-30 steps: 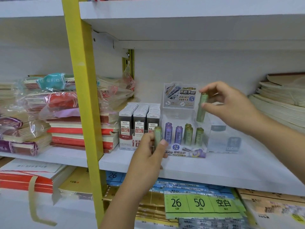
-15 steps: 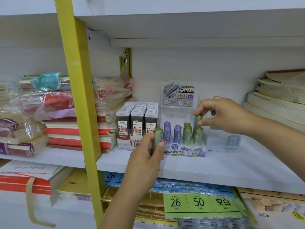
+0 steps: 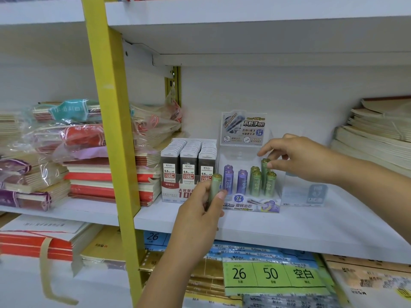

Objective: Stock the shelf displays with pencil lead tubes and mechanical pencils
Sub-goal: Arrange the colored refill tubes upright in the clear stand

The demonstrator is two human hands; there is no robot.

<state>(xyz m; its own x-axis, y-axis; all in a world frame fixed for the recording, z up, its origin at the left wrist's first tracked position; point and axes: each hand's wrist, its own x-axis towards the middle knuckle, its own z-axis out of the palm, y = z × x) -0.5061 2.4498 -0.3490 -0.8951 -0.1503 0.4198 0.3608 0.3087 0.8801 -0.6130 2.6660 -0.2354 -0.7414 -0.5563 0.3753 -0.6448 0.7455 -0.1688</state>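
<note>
Head camera, nearest first: on the lower shelf, paper packs with a green label (image 3: 271, 274) reading 26 and 50 are seen beside the left forearm. Above them the left hand (image 3: 200, 216) is raised before the white shelf (image 3: 322, 225), and a green lead tube (image 3: 215, 187) is gripped upright between its thumb and curled fingers, just left of the clear display box (image 3: 255, 206). In that box two purple tubes (image 3: 228, 180) and three green tubes (image 3: 255, 183) are stood upright in slots. A further back-row green tube (image 3: 265, 168) is seated behind them; its cap is touched by the thumb of the right hand (image 3: 295, 158), with the forefinger stretched above it. Whether the cap is pinched cannot be told, as the other fingers are hidden. Touching the display's left side, a carton of 0.5 HB lead cases (image 3: 189, 170) is placed. A yellow upright (image 3: 106, 130) is seen at left, with wrapped notebook stacks (image 3: 89, 152) behind it, and paper stacks (image 3: 378, 138) are piled far right.
</note>
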